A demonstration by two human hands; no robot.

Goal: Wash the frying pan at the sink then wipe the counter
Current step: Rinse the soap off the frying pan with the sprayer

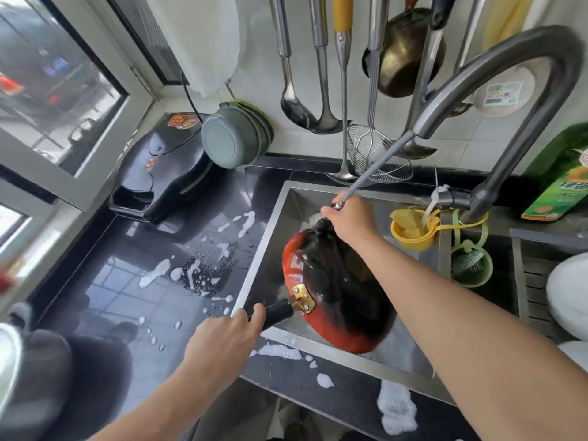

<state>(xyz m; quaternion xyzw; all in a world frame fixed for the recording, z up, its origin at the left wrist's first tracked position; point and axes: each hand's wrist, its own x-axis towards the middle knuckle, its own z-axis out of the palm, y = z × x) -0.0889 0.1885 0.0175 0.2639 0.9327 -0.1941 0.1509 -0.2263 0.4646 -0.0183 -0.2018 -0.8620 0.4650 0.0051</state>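
Window (pixel 47 90) far left of sink (pixel 273 224). Black counter (pixel 127 297) left of sink, wet, foam patches (pixel 156 275); black appliance (pixel 162 179) at its back. Left hand (pixel 222 342) grips pan handle (pixel 276 311) at sink's left rim. Red frying pan (pixel 318 281) tilted inside sink. Right hand (pixel 350 218) grips pull-out faucet hose (pixel 375 170) above pan. Utensils (pixel 318 74) hang behind sink.

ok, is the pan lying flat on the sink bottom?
No: the left hand holds the frying pan by its handle, tilted on edge in the sink.

Both forearms bare, seemingly no sleeves, rings or watch.
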